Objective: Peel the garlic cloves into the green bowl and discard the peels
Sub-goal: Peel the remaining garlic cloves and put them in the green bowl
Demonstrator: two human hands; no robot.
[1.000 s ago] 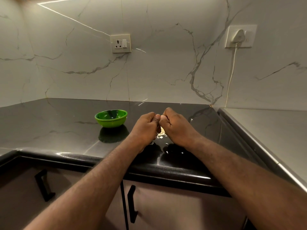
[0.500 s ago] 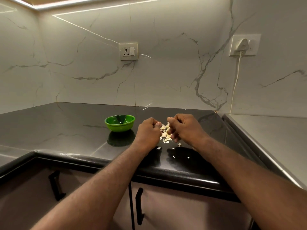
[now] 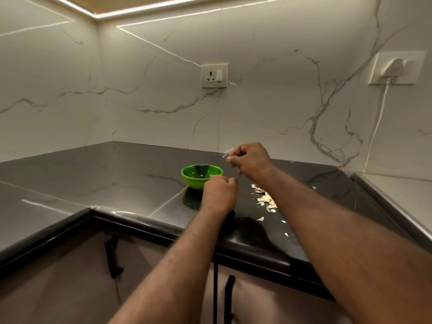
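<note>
Green bowl point(image 3: 192, 181) stood on black counter point(image 3: 105, 178). Hands, joined over peel pile point(image 3: 266, 200) half a second before, had parted and swung toward bowl. Right hand point(image 3: 251, 161) hung just beside far rim, fingertips pinched together, on what unclear. Left hand point(image 3: 219, 195) curled at near rim, contents hidden. Likely a clove due to drop; peels undiscarded.

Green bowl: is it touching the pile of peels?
Apart. The head view shows dark countertop and the left hand between the green bowl and the peels lying to its right.
</note>
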